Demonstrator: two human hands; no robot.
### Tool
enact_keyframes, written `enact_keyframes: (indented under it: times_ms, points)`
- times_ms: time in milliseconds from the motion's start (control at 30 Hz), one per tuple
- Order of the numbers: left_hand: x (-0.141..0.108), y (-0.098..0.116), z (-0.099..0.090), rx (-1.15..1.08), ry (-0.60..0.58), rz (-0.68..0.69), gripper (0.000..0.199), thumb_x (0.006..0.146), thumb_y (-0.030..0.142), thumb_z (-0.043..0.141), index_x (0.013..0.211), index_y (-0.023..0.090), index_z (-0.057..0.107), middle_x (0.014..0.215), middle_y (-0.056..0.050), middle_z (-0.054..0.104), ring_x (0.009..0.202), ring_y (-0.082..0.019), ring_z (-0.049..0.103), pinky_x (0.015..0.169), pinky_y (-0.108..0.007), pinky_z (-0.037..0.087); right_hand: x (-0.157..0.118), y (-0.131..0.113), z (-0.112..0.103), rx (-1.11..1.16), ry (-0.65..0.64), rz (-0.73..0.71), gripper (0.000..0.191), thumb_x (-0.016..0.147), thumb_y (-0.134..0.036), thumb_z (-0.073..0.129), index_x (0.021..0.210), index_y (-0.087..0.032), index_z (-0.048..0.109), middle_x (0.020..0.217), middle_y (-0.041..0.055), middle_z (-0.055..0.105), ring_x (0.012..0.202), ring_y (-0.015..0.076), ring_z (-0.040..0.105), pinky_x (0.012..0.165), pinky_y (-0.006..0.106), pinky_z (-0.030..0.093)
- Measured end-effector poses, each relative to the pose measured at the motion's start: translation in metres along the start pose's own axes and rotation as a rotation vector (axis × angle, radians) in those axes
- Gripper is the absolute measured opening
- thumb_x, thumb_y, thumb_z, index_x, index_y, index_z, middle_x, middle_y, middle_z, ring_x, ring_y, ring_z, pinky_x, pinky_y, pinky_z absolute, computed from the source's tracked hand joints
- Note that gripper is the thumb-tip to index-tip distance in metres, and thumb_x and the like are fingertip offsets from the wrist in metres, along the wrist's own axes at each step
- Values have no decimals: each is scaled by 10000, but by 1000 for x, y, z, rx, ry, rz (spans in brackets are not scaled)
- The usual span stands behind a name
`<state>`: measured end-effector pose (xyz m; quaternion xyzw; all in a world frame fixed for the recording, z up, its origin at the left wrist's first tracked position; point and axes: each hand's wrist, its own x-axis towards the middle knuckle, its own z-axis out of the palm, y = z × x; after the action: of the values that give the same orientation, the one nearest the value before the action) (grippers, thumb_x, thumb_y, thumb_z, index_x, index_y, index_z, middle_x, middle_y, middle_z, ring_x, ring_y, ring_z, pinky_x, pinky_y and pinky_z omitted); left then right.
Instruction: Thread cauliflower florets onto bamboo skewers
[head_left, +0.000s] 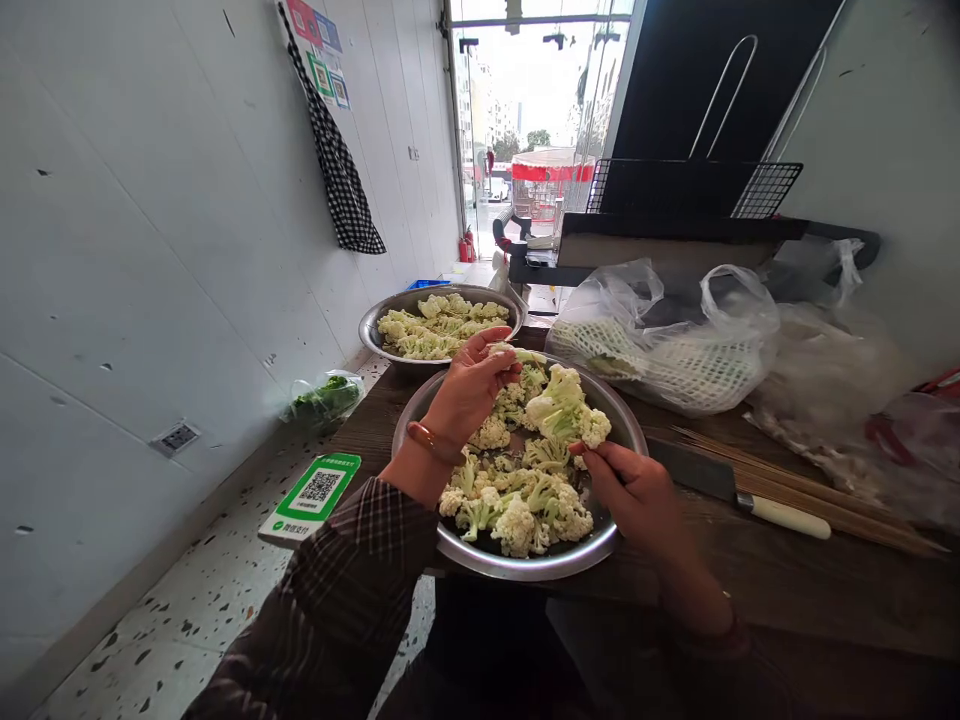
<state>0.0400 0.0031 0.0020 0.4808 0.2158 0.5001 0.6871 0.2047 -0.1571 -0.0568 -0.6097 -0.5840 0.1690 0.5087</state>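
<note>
Pinching the stem end of a cauliflower piece (559,405) in the fingertips of the right hand (637,490), low over the right side of the near metal bowl (517,570). Holding the left hand (466,390) higher, over the far left part of that bowl, thumb and fingers bent toward each other, with pale cauliflower showing at the fingertips; impossible to tell whether gripped or just behind. Below both hands, lots of loose florets (517,520) inside the bowl. Beyond it to the left, more cut florets (442,325) in the far metal bowl (367,332). Just right of the near bowl, on the dark wooden table (720,570), a knife (787,515) with a pale handle, beside a bundle of thin sticks (817,487). Farther right, clear plastic bags (697,365) with white netting inside. Off to the left, a green-and-white code sign (319,490) and, beyond it, bagged leafy greens (326,398).
</note>
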Motion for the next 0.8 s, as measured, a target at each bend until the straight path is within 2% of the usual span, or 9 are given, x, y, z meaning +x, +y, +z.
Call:
enact_keyframes:
  times_ms: [67, 200, 400, 567, 800]
  points:
    - [-1, 1, 1, 22, -4, 7, 347, 729, 163, 789, 1059, 152, 682, 781, 13, 648, 711, -90, 640, 713, -235, 518, 0, -1, 0, 0, 2, 6, 388, 932, -457, 547, 830, -169, 787, 529, 2, 584, 485, 138, 484, 460, 250, 353]
    - [-2, 1, 2, 20, 17, 27, 232, 733, 183, 792, 936, 147, 686, 818, 4, 648, 748, -94, 650, 778, -257, 537, 0, -2, 0, 11, 1, 7, 387, 927, -470, 552, 842, -176, 789, 510, -4, 560, 483, 143, 485, 455, 248, 356]
    - [-4, 2, 4, 39, 1, 47, 219, 721, 168, 796, 884, 150, 651, 822, 5, 636, 783, -111, 661, 839, -295, 543, 1, -4, 0, 33, 7, 16, 417, 928, -470, 542, 685, -181, 718, 515, -4, 537, 473, 127, 461, 448, 244, 345]
    - [-6, 2, 6, 93, 7, 58, 236, 715, 168, 802, 881, 148, 636, 809, 5, 634, 779, -118, 667, 806, -291, 538, 1, -2, 0, 22, 10, 8, 381, 927, -460, 548, 782, -177, 757, 514, -10, 544, 470, 128, 461, 453, 246, 348]
    - [-5, 0, 5, 110, 43, 92, 222, 715, 188, 788, 875, 152, 637, 814, 0, 653, 766, -111, 663, 824, -291, 530, 1, -5, 0, 58, -4, -1, 416, 919, -475, 545, 657, -191, 698, 523, 2, 547, 479, 128, 460, 432, 242, 324]
